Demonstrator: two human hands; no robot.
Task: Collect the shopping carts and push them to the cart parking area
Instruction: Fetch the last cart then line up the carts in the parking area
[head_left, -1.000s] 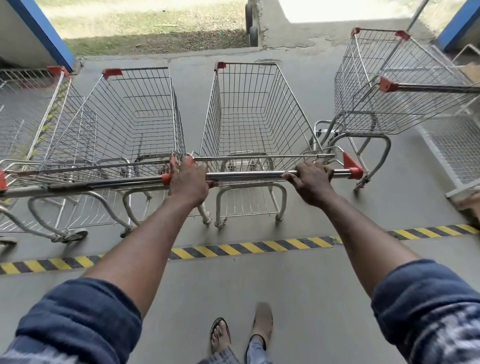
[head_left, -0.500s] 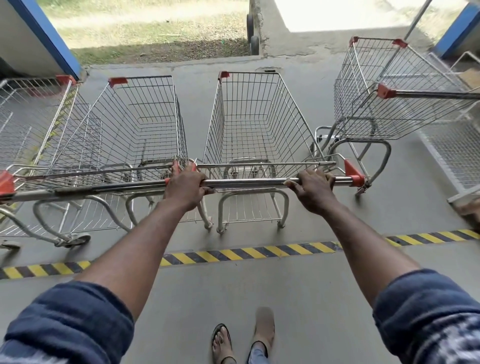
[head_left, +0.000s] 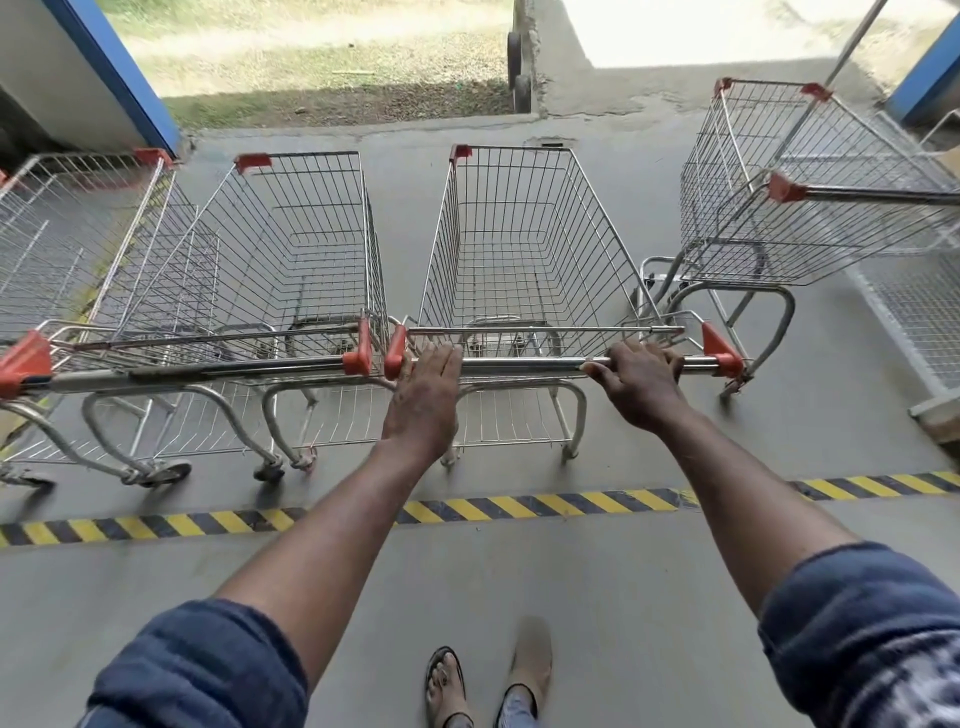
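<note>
Concrete floor (head_left: 519, 582), striped line (head_left: 519, 506). Cart (head_left: 519, 249): right hand (head_left: 636, 382) grips handle (head_left: 519, 362), left hand (head_left: 423, 387) lies flat, fingers straight. Risk: one-sided push swings it into neighbouring cart (head_left: 291, 249).

Hemmed in on the left by parked carts (head_left: 291, 249), red handle ends just beside the end of the middle cart (head_left: 519, 249), too close for a hand to slip between. Open on the right: a wedge of bare concrete floor (head_left: 649, 208) between the middle cart and the angled cart (head_left: 779, 208), pinched at the near end where the two frames almost meet. Shut off farther right by a wire mesh panel (head_left: 914, 312). Unobstructed along the handle bar (head_left: 519, 362) between left hand (head_left: 423, 400) and right hand (head_left: 636, 384). Free behind, across the hazard stripe (head_left: 545, 506). Bounded ahead by a concrete kerb (head_left: 363, 127) and a blue post (head_left: 114, 78).
</note>
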